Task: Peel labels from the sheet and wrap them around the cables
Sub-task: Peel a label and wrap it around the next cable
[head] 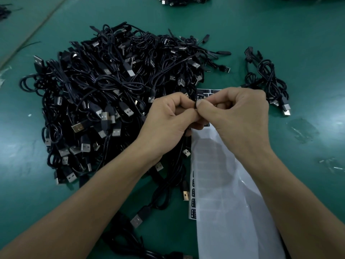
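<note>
Two hands meet in the middle, just above the top part of the sheet [225,184]. The left hand [168,118] and the right hand [242,116] both have their fingers [183,100] curled in tight. The thumbs and first fingers pinch one spot on a thin black cable [180,152], and the tips of both hands touch each other. A small dark bit shows between the thumbs, but it is too small to tell if it is a label or just the cable. The cable hangs down from under the left hand, beside the left edge of the sheet, and loops on the tabletop [289,30]. The sheet is a long white strip that lies flat and runs from under the hands down to the bottom edge, partly under the right arm. Most of it looks bare and shiny. Some black labels [193,202] sit along its lower left edge, and a few more show at its top end, just behind the hands. A big pile [104,86] of black cables with silver plugs lies to the left, touching the sheet's top corner. A small bunch [268,79] of cables lies to the right, apart from the pile. The tabletop is green. More cables [179,0] peek in at the far edge.
</note>
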{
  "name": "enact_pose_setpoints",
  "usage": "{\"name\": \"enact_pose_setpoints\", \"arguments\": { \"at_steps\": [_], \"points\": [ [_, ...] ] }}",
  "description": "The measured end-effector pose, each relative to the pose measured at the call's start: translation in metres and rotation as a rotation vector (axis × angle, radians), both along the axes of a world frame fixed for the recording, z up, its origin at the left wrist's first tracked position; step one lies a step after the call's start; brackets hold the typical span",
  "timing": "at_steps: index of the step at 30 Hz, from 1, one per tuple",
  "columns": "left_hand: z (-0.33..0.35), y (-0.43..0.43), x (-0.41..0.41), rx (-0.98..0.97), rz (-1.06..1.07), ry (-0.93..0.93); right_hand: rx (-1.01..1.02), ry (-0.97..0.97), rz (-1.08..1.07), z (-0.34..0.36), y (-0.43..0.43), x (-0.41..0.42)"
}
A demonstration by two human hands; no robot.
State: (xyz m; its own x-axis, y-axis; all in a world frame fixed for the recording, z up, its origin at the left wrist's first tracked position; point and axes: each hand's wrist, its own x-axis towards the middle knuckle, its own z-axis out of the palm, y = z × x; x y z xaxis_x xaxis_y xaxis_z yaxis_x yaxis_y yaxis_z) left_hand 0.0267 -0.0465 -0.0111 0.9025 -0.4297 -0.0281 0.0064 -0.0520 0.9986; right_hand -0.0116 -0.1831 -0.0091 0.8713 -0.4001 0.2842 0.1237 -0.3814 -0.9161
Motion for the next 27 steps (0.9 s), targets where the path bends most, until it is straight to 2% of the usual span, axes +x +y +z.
{"name": "enact_pose_setpoints", "arguments": {
  "at_steps": [7,17,27],
  "points": [
    [0.0018,-0.0001,-0.0004,0.020,0.007,0.002,-0.024,-0.008,-0.013,-0.0005,0.0001,0.0003],
    [0.0028,-0.0012,-0.0008,0.025,0.023,0.024,0.089,0.039,0.018,-0.0020,-0.0032,0.0026],
    [0.0035,-0.0004,-0.0007,0.042,0.010,0.023,0.061,0.028,0.023,0.0012,-0.0038,0.0011]
  ]
}}
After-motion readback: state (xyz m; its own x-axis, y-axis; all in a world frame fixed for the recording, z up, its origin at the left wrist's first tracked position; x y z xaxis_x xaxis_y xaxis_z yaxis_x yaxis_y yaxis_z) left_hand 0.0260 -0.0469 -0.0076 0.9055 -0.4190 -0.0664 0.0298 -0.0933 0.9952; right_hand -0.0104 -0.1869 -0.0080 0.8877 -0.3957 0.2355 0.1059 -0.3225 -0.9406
